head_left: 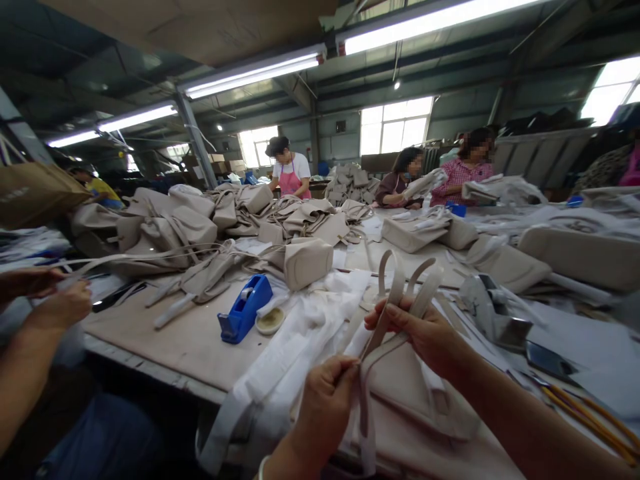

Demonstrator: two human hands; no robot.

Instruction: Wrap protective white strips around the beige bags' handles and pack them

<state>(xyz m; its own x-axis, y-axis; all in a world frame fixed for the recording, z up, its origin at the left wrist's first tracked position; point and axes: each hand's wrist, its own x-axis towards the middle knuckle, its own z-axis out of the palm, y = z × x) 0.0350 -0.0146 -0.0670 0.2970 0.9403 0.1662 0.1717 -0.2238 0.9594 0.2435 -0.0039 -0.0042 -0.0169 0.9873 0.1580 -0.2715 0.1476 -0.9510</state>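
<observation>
My right hand (425, 333) is closed around a looped beige strap (395, 287), whose bends rise above the fingers. Lower and to the left, my left hand (325, 400) pinches the same strap between thumb and fingertips. One length of it hangs down beside the left hand. Under my hands lies a beige bag (420, 393) on the table, partly hidden by the strap and the right forearm. White wrapping sheet (295, 347) spreads to the left of it.
A blue tape dispenser (246, 310) stands near a small round dish (270, 321). Several beige bags (170, 227) are heaped behind. At right are a grey tape dispenser (493, 313), a phone (550, 359) and orange-handled scissors (585, 413). A co-worker's hands (65, 303) hold straps at left; others work across the table.
</observation>
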